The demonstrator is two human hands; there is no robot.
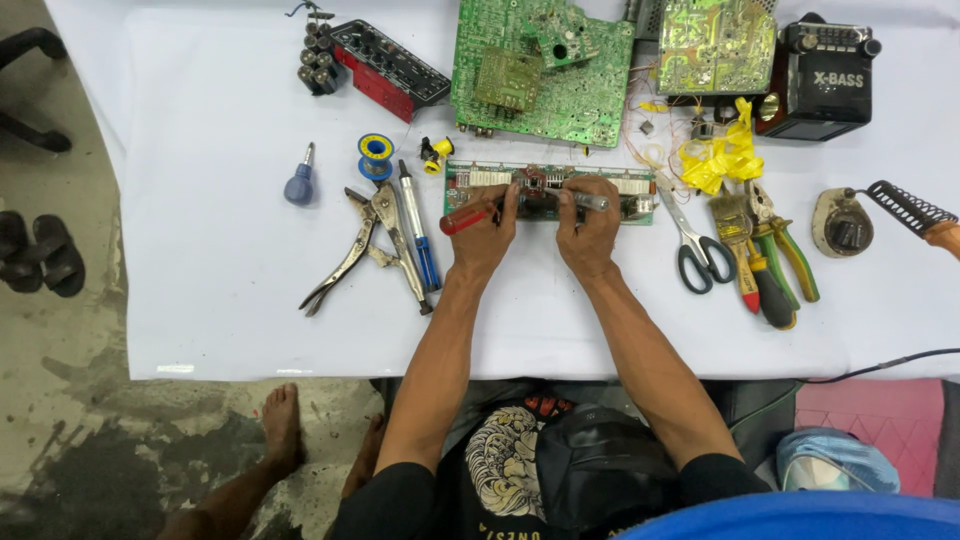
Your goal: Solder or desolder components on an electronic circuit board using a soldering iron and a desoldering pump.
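A long narrow green circuit board (620, 190) lies on the white table (220, 280) in front of me. My left hand (484, 238) grips a red-handled screwdriver (466, 217), its tip pointing onto the middle of the board. My right hand (589, 236) holds a slim silver metal tool (590, 202) over the board, just right of the screwdriver tip. Both hands rest against the board's near edge.
Locking pliers (372, 238), a blue-handled tool (420, 240), a solder spool (376, 152) and a small blue screwdriver (299, 184) lie left. Scissors (695, 243), pliers (775, 260), a soldering iron stand (842, 222) lie right. Large green boards (545, 70), a black radio (826, 75) sit behind.
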